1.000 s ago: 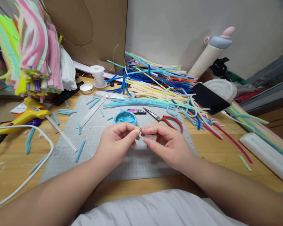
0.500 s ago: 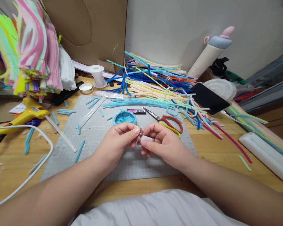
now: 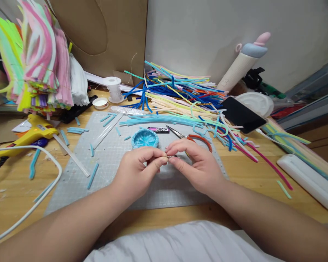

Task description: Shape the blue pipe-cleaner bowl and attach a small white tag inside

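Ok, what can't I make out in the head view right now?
Head view, all four:
Small piece between left hand and right hand: too small and too covered by them to identify.
Blue bowl-shaped piece: near side hidden behind left hand.
Scissors: handles partly hidden behind right hand.
White cable: cut off by left edge.

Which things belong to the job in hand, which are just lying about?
Likely job:
tiny piece pinched in left hand, right hand beside it; too small to identify
blue fuzzy bowl, scissors, grey mat
maybe glue gun

Likely just lying about:
phone
bottle
long white bar
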Demonstrator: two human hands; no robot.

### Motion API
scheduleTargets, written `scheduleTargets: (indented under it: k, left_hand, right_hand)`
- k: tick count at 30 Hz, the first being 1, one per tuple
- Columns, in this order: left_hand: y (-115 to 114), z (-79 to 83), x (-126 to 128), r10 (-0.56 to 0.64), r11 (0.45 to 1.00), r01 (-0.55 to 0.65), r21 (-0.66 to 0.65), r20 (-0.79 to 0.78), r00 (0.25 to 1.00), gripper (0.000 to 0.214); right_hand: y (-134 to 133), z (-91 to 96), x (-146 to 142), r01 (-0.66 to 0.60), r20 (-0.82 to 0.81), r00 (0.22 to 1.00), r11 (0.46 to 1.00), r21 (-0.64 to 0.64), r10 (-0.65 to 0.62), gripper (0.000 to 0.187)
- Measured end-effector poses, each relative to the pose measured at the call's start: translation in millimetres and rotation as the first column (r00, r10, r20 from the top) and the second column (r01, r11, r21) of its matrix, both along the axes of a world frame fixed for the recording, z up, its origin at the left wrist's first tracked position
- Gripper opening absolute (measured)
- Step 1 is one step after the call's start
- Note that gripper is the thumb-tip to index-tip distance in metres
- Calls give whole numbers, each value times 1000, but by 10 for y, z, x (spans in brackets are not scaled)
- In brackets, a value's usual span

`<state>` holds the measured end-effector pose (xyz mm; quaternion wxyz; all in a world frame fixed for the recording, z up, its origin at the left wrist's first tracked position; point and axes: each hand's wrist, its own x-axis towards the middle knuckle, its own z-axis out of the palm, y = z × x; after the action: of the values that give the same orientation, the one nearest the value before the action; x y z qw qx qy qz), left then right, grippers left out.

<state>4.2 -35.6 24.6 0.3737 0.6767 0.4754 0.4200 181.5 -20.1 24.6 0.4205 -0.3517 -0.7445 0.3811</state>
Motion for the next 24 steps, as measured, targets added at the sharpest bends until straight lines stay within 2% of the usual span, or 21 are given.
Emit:
scheduleTargets:
  k: [3, 8, 12, 16, 24]
  left_hand:
    - [2, -7, -11, -10, 996, 15, 93, -55, 998, 12]
    - [-6, -15, -20, -23, 980, 49, 194, -131, 991, 12]
    - [-6, -24, -14, -30, 977, 63, 202, -160, 987, 5]
    - [-1, -17, -19, -7, 975, 39, 219, -145, 989, 8]
    - [-33, 11, -39, -16, 967, 56, 248, -162, 987, 9]
  right_hand:
    - [1, 9, 12, 0, 14, 1000, 996, 92, -2, 6]
    - [16, 27, 44, -23, 70, 997, 986, 164, 12, 6]
    - [21, 21, 46, 17, 28, 999, 988, 152, -21, 6]
    - [35, 6, 40, 52, -26, 998, 992, 117, -50, 5]
    - [128, 54, 106, -69, 112, 993, 979, 191, 48, 5]
